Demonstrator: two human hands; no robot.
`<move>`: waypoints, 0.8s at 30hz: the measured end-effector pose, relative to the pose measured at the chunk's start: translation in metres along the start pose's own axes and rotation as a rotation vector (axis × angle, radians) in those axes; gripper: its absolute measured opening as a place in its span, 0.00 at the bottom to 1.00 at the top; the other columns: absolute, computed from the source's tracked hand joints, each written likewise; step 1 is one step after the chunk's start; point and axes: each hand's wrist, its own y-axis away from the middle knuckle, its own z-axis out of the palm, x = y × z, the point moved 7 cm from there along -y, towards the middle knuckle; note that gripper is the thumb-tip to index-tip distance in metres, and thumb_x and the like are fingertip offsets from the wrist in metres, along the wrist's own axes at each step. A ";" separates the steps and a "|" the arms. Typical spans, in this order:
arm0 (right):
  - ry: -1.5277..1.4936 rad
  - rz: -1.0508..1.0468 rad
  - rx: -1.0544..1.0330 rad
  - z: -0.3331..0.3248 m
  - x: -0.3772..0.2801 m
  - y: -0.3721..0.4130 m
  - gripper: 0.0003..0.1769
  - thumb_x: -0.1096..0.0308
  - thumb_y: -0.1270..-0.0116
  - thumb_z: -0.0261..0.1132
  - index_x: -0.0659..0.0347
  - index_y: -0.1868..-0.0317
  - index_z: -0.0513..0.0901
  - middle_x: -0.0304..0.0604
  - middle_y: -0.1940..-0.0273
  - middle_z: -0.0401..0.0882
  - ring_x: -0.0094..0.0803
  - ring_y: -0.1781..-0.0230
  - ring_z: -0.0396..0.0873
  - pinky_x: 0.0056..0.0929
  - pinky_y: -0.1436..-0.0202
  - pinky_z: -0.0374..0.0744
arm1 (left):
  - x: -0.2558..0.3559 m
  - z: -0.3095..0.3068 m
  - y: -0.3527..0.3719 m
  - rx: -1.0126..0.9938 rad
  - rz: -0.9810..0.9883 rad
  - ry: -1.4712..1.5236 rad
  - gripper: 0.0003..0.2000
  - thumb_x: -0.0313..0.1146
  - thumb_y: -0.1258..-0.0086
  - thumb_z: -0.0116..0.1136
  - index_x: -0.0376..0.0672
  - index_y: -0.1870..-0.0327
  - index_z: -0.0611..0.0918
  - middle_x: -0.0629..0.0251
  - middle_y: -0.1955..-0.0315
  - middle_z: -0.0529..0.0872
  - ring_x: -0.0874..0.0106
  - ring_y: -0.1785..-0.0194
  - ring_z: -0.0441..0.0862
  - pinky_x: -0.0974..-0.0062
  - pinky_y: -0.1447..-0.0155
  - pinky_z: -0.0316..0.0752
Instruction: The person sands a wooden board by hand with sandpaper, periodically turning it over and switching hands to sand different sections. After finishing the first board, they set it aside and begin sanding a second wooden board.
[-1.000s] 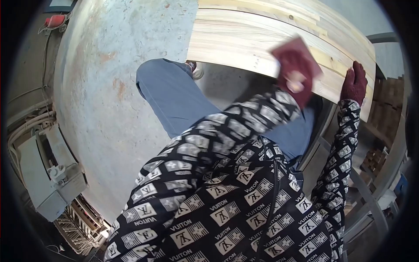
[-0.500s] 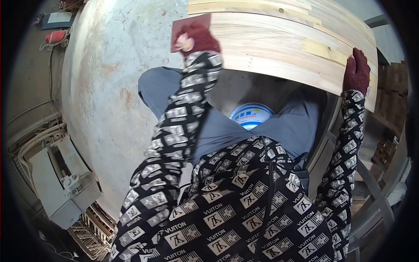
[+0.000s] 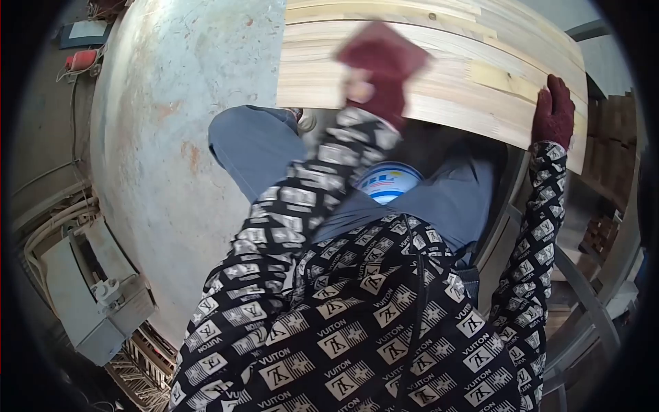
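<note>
A tin (image 3: 390, 182) stands between the knees, just under the near edge of the panel (image 3: 480, 65). Both hands wear dark red gloves and are well apart. The left hand (image 3: 374, 89) is clamped on a red sheet (image 3: 384, 51) laid against the panel's face, left of its middle. Both are smeared with blur, so I cannot tell how the fingers sit. The right hand (image 3: 555, 113) lies flat on the panel's right end, fingers together, pressing rather than gripping as far as I can tell.

Risks, as I judge them: the sheet is close to the near edge, and a stroke running past it would drop the left hand towards the tin and knees, or fold the sheet over the sharp corner. The right hand only rests on the panel, so a hard push from the left could slide or tip the panel. What carries the panel is hidden, so its steadiness is unknown. The tin could be knocked by a knee.

There is plenty of bare wood for moving between the two hands and farther up the face. To the left the panel ends in a square edge with floor (image 3: 171, 137) beyond. To the right a metal frame (image 3: 583, 309) and stacked blocks (image 3: 597, 237) crowd in close, leaving little free space there.
</note>
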 end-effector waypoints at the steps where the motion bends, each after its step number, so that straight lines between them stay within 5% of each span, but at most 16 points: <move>1: -0.011 -0.004 0.008 0.003 0.005 0.001 0.20 0.63 0.28 0.63 0.56 0.38 0.83 0.53 0.36 0.79 0.49 0.32 0.72 0.43 0.27 0.69 | -0.041 -0.006 0.003 -0.091 -0.136 -0.095 0.15 0.27 0.42 0.55 0.37 0.53 0.79 0.46 0.54 0.80 0.48 0.49 0.77 0.54 0.42 0.72; 6: -0.042 0.006 0.004 0.004 0.004 -0.002 0.19 0.65 0.28 0.63 0.60 0.39 0.83 0.54 0.37 0.80 0.48 0.33 0.74 0.41 0.28 0.70 | -0.154 0.036 0.013 -0.112 -0.447 -0.581 0.13 0.29 0.37 0.52 0.38 0.52 0.79 0.49 0.52 0.80 0.53 0.45 0.76 0.59 0.38 0.70; 11: -0.014 0.015 -0.030 -0.001 -0.006 -0.002 0.19 0.65 0.27 0.61 0.61 0.39 0.82 0.55 0.37 0.79 0.50 0.33 0.74 0.43 0.29 0.71 | -0.017 0.103 -0.012 -0.045 -0.406 -0.559 0.12 0.33 0.33 0.50 0.40 0.52 0.79 0.53 0.53 0.79 0.58 0.42 0.75 0.65 0.36 0.68; 15: -0.002 0.025 -0.065 0.001 -0.005 -0.001 0.20 0.66 0.26 0.60 0.61 0.37 0.81 0.56 0.36 0.78 0.51 0.33 0.73 0.44 0.29 0.70 | 0.103 0.114 -0.009 -0.005 -0.136 -0.209 0.12 0.35 0.29 0.47 0.41 0.52 0.80 0.57 0.54 0.78 0.63 0.41 0.74 0.70 0.35 0.66; 16: -0.006 0.009 -0.064 0.001 -0.007 -0.001 0.20 0.66 0.26 0.60 0.61 0.37 0.81 0.56 0.36 0.78 0.51 0.33 0.73 0.44 0.29 0.70 | 0.108 0.129 -0.004 -0.164 -0.213 -0.004 0.15 0.35 0.28 0.47 0.38 0.46 0.77 0.52 0.47 0.77 0.60 0.37 0.71 0.65 0.29 0.62; 17: -0.015 0.019 -0.063 0.001 -0.006 0.000 0.20 0.66 0.26 0.60 0.61 0.37 0.81 0.56 0.36 0.78 0.50 0.32 0.73 0.44 0.28 0.70 | 0.099 0.124 0.002 -0.159 -0.223 -0.007 0.15 0.35 0.28 0.47 0.38 0.46 0.77 0.52 0.47 0.77 0.60 0.37 0.71 0.65 0.29 0.62; 19: -0.003 0.030 -0.066 0.001 -0.004 0.001 0.21 0.66 0.26 0.60 0.62 0.36 0.80 0.56 0.35 0.77 0.49 0.31 0.72 0.43 0.27 0.69 | 0.086 0.097 0.020 -0.064 -0.023 0.090 0.17 0.32 0.32 0.56 0.42 0.42 0.78 0.52 0.39 0.77 0.54 0.35 0.76 0.50 0.27 0.65; 20: -0.003 0.035 -0.070 0.002 -0.004 0.001 0.21 0.66 0.26 0.60 0.62 0.36 0.80 0.56 0.35 0.77 0.49 0.31 0.72 0.43 0.27 0.69 | 0.052 0.096 0.033 0.189 -0.128 0.409 0.18 0.33 0.31 0.59 0.42 0.42 0.78 0.52 0.39 0.77 0.58 0.35 0.77 0.53 0.28 0.68; 24: -0.045 0.050 -0.052 0.001 -0.003 0.001 0.21 0.64 0.26 0.60 0.61 0.36 0.80 0.56 0.35 0.77 0.49 0.31 0.72 0.43 0.27 0.69 | -0.075 0.016 0.017 -0.060 -0.213 -0.171 0.15 0.34 0.34 0.61 0.42 0.47 0.79 0.52 0.46 0.80 0.57 0.42 0.80 0.52 0.36 0.72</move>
